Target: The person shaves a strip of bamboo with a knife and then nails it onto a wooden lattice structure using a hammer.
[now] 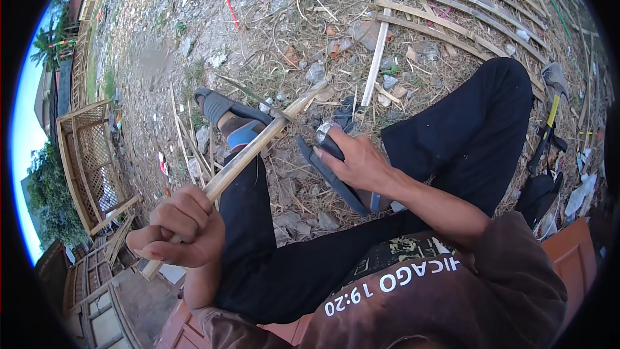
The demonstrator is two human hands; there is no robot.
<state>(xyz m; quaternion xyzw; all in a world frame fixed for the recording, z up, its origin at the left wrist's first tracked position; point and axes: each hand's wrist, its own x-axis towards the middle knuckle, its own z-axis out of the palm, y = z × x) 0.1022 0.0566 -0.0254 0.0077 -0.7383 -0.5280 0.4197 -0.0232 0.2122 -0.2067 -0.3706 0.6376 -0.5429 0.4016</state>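
Observation:
My left hand (184, 227) is closed around the near end of a long bamboo strip (242, 160). The strip slants up and to the right, its far end just above the ground between my feet. My right hand (356, 163) grips the dark handle of a long knife (264, 103), with silvery wrapping where handle meets blade. The narrow blade points up and left and crosses the strip near its far end; contact looks likely, but how deep the edge sits I cannot tell.
My sandalled feet (242, 113) and bent knees surround the work. A hatchet-like tool (553, 84) with a yellow-and-black handle lies at the right. Slatted bamboo framework (445, 19) lies at the upper right. A lattice panel (97, 161) stands at the left. Stones and dry scraps litter the ground.

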